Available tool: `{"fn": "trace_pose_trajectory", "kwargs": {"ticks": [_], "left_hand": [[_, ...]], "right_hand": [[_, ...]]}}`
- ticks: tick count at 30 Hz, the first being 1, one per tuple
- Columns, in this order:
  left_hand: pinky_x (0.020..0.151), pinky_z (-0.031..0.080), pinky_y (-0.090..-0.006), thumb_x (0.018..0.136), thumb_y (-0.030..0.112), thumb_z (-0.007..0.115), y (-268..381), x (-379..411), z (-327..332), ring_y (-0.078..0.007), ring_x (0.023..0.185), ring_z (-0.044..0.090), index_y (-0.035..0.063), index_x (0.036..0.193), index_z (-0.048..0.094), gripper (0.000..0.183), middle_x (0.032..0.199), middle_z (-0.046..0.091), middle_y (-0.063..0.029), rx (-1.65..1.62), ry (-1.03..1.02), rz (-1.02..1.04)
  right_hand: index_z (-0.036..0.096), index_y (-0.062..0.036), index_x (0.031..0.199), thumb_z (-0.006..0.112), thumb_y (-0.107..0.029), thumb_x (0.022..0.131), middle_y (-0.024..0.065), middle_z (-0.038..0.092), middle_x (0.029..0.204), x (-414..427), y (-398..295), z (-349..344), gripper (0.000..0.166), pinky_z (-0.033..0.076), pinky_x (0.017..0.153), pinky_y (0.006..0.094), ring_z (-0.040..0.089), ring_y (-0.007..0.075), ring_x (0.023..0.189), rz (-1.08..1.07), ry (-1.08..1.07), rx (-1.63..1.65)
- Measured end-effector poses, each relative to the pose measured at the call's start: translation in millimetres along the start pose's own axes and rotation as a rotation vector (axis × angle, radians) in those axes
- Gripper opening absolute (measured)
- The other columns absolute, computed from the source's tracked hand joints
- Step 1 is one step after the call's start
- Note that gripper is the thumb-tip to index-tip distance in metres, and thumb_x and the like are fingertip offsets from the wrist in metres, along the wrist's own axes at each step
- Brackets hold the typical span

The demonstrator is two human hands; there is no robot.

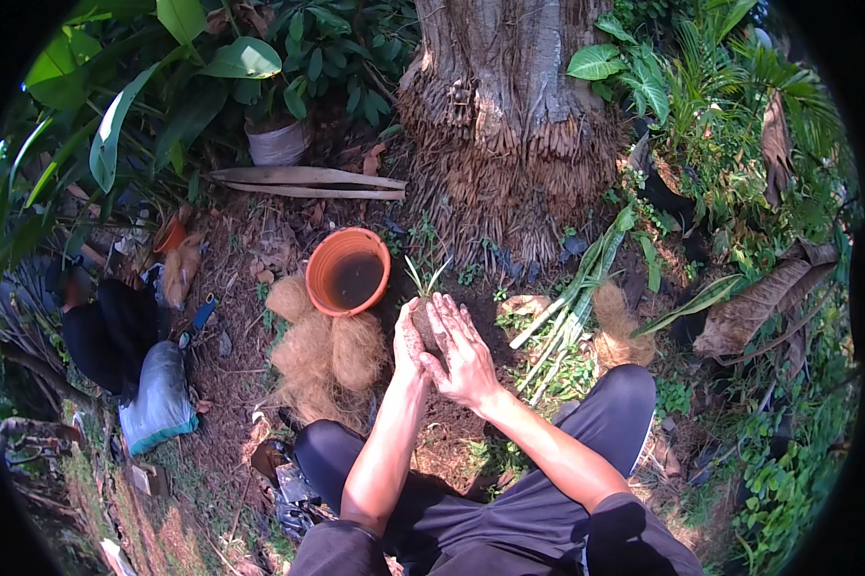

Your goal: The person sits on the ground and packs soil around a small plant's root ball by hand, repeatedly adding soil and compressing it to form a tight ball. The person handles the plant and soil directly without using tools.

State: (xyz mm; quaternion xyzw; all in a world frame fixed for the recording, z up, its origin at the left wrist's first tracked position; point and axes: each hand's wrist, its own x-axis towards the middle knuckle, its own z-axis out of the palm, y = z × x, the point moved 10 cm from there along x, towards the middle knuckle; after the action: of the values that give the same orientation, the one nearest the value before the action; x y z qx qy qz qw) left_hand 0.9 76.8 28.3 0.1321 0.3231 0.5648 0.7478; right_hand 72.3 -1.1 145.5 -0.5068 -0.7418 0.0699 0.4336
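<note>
Between my two soil-smeared hands is a ball of dark soil [425, 325], with a small green plantlet [424, 277] standing out of its top. My left hand [408, 338] cups the ball from the left. My right hand [465, 353] presses flat against its right side, fingers straight and pointing away from me. An orange plastic pot [316, 277] with dark soil [357, 279] inside stands just beyond my left hand. Clumps of tan coconut fibre [310, 353] lie below the pot, to the left of my forearm.
A tree trunk [511, 65] with matted roots rises ahead. Cut striped leaves [572, 295] and another fibre clump [619, 324] lie at right. On the left, a person in dark clothing [105, 331] sits near a filled sack [157, 396] and a blue-handled tool [205, 312].
</note>
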Motion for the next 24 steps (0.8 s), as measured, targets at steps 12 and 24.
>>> {"fn": "trace_pose_trajectory", "kwargs": {"ticks": [12, 24], "left_hand": [[0.079, 0.053, -0.0392, 0.092, 0.033, 0.045, -8.1, 3.1, -3.3, -0.0252, 0.083, 0.066, 0.0072, 0.1, 0.061, 0.032, 0.094, 0.068, -0.0095, -0.014, -0.021, -0.135], [0.075, 0.054, -0.0408, 0.092, 0.033, 0.044, -8.2, 5.0, -6.1, -0.0275, 0.08, 0.065, 0.0053, 0.1, 0.061, 0.034, 0.091, 0.067, -0.0115, -0.048, 0.015, -0.131]], "right_hand": [[0.02, 0.0006, 0.148, 0.056, -0.032, 0.091, 0.0236, 0.016, 0.154, -2.9, 26.4, -0.7, 0.075, 0.015, 0.117, 0.0473, 0.015, 0.0379, 0.144, 0.128, 0.126, 0.271], [0.012, 0.0001, 0.149, 0.052, -0.037, 0.093, 0.0259, 0.01, 0.154, -2.8, 22.9, 11.0, 0.079, 0.014, 0.117, 0.0474, 0.014, 0.0375, 0.144, 0.161, -0.009, 0.135]]}}
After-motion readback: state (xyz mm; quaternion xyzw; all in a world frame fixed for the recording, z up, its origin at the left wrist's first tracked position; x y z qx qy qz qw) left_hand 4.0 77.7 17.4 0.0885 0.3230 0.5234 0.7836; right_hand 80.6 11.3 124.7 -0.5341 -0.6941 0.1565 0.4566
